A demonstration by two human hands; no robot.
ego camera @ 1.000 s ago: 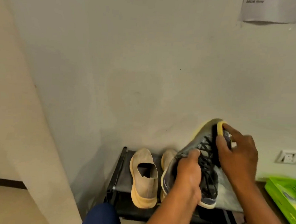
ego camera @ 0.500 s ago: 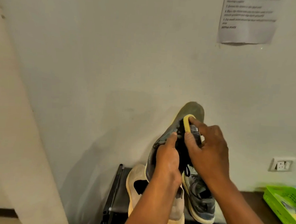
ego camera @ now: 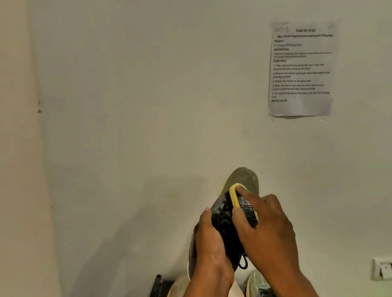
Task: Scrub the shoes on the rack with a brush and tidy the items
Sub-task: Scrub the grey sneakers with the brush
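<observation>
Holding grey sneaker (ego camera: 242, 180) toe-up vs wall, above rack (ego camera: 157, 289): left hand (ego camera: 210, 242) grip wrapped round its side. Right hand (ego camera: 267, 234) grip pinches yellow brush (ego camera: 235, 194) on laces. Tan shoe (ego camera: 176, 290) sits on rack below.

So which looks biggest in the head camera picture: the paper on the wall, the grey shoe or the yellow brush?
1. Paper on the wall
2. Grey shoe, partly hidden by the hands
3. Yellow brush, mostly covered

The shoe is nearer the camera, so first and second are unsure.
</observation>
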